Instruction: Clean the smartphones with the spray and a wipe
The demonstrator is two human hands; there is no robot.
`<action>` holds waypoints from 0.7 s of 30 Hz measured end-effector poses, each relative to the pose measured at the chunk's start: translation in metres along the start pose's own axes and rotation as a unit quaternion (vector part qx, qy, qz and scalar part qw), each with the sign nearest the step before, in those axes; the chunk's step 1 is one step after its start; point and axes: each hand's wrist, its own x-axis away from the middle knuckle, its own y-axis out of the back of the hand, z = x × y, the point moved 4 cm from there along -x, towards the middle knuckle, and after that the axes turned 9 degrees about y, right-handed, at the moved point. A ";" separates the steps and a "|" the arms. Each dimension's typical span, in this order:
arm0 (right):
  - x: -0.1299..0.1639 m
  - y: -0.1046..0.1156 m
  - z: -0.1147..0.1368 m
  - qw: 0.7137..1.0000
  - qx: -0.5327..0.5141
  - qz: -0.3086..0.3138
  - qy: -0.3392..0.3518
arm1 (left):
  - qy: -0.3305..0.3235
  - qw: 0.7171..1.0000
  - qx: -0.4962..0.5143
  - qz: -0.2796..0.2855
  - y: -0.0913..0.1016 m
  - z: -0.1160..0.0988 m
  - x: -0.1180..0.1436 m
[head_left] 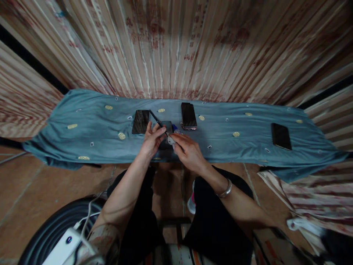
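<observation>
Centrally, left hand [151, 139] fingers clamp thin panel [156, 119]; right hand [187, 151] fingers pinch cloth [171, 140]; near table edge [193, 159].

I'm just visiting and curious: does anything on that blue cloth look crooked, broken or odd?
Nothing looks damaged or spilled. The phones lie flat. Only the thin dark sheet stands tilted, lifted by the left hand over a phone, right hand beside it.

On the cloth [91, 125], three phones: one [140, 122] left, one [189, 116] middle, one [281, 136] far right
</observation>
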 end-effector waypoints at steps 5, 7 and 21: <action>0.000 0.010 -0.011 0.992 -0.080 -0.057 -0.072 | 0.010 1.000 -0.011 -0.016 -0.003 0.003 0.002; -0.001 0.018 -0.026 0.986 -0.105 -0.079 -0.104 | 0.015 0.999 -0.017 -0.022 -0.004 0.004 0.002; 0.028 0.028 -0.120 0.982 0.099 0.001 -0.158 | 0.020 0.998 -0.037 -0.042 0.003 -0.007 0.006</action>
